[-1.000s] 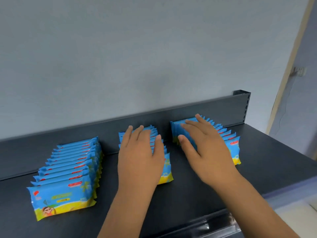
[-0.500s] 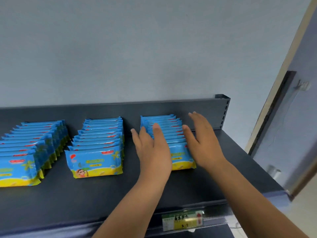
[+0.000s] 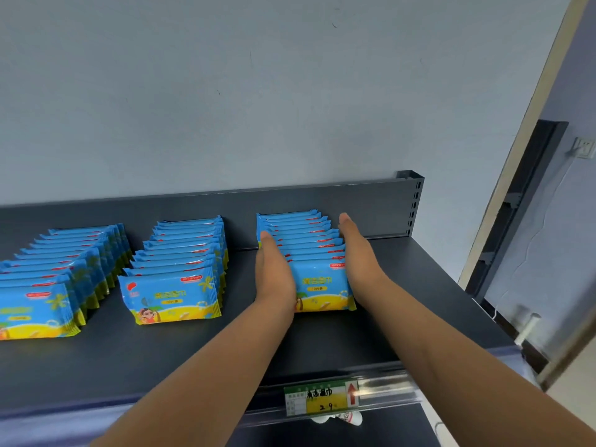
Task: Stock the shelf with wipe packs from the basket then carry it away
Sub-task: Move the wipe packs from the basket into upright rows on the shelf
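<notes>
Shelf: three pack rows, two flanking hands.

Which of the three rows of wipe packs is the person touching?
The rightmost row. The left hand and right hand press flat against its two sides; the middle row and left row lie untouched.
</notes>
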Demonstrator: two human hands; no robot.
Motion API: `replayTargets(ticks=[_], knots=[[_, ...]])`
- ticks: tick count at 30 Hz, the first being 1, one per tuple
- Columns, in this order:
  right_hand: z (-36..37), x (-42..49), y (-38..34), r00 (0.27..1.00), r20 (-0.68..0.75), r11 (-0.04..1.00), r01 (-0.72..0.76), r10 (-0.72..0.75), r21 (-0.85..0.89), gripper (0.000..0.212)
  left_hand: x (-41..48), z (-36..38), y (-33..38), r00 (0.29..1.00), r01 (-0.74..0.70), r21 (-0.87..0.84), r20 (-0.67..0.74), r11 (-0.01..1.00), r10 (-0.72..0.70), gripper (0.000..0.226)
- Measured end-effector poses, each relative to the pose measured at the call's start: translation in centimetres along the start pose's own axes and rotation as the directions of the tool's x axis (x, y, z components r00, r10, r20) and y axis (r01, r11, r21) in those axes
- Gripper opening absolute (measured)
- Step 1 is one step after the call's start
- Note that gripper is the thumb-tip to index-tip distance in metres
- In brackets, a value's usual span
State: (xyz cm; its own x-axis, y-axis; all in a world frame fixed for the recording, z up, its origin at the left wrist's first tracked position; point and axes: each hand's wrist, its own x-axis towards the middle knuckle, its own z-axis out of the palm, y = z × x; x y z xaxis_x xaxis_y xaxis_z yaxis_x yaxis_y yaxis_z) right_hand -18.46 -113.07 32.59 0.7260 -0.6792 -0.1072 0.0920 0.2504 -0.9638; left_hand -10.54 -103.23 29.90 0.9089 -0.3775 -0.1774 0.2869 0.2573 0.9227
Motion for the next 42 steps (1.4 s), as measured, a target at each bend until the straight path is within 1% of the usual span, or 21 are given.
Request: replayTargets(ticks=[2,4,6,8,9,10,11,13,15,17,21,25,30,34,42], knots=[[0.3,0.0,-0.1,1.0,0.006,0.999,0.028,-0.028,0.033,0.05,-0.7,-0.3,0.5,0.997,0.019,-0.047,0.077,0.999,-0.016,0.059],[0.5,0.3,0.1,0.999,0.0,0.997,0.047,-0.047,0.066,0.046,-1.2,-0.6,0.8,0.994,0.026,-0.069,0.109,0.997,-0.018,0.059],[0.6,0.5,0.3,0.998,-0.007,0.991,0.067,-0.067,0.118,0.038,-1.1,-0.8,0.7,0.996,0.003,-0.054,0.095,0.999,0.002,0.063],[0.7,0.7,0.3,0.997,-0.013,0.987,0.072,-0.071,0.141,0.035,0.4,-1.0,0.1,0.998,-0.008,-0.052,0.06,0.999,0.011,0.076],[0.8,0.9,0.4,0.998,-0.013,0.987,0.06,-0.059,0.149,0.036,0.5,-1.1,0.2,0.997,0.012,-0.062,0.083,0.998,-0.007,0.079],[0.8,0.9,0.4,0.999,-0.007,0.985,0.039,-0.038,0.168,0.038,0.3,-1.0,0.7,0.991,0.041,-0.084,0.132,0.996,-0.029,0.078],[0.9,0.9,0.3,1.0,0.006,0.982,0.016,-0.017,0.19,0.04,-0.2,-1.0,1.3,0.983,0.072,-0.097,0.177,0.993,-0.054,0.072],[1.0,1.1,0.5,0.999,0.046,0.979,-0.029,0.021,0.2,0.049,-0.5,-1.1,1.9,0.971,0.125,-0.12,0.219,0.985,-0.096,0.061],[1.1,1.4,0.9,0.996,0.076,0.98,-0.061,0.048,0.188,0.059,-0.3,-1.5,2.0,0.967,0.126,-0.135,0.238,0.983,-0.091,0.058],[1.2,1.5,1.0,0.995,0.076,0.978,-0.076,0.063,0.194,0.062,-0.4,-1.7,2.2,0.968,0.109,-0.144,0.241,0.984,-0.072,0.057],[1.1,1.4,0.9,0.996,0.069,0.98,-0.071,0.059,0.186,0.061,-0.1,-1.6,2.0,0.971,0.086,-0.131,0.231,0.988,-0.054,0.058],[1.1,1.2,0.9,0.995,0.077,0.986,-0.07,0.059,0.153,0.061,0.0,-1.7,1.8,0.98,0.056,-0.128,0.196,0.99,-0.03,0.061],[1.1,1.0,0.9,0.993,0.104,0.987,-0.066,0.051,0.144,0.06,0.7,-1.9,1.4,0.986,0.003,-0.098,0.169,0.995,0.014,0.062],[1.2,1.1,0.9,0.989,0.143,0.991,-0.064,0.047,0.118,0.059,0.9,-1.9,1.4,0.989,-0.008,-0.096,0.146,0.995,0.022,0.062],[1.4,0.9,0.7,0.997,0.073,0.996,-0.023,0.017,0.085,0.052,1.0,-2.0,1.4,0.992,-0.003,-0.084,0.122,0.996,0.013,0.062]])
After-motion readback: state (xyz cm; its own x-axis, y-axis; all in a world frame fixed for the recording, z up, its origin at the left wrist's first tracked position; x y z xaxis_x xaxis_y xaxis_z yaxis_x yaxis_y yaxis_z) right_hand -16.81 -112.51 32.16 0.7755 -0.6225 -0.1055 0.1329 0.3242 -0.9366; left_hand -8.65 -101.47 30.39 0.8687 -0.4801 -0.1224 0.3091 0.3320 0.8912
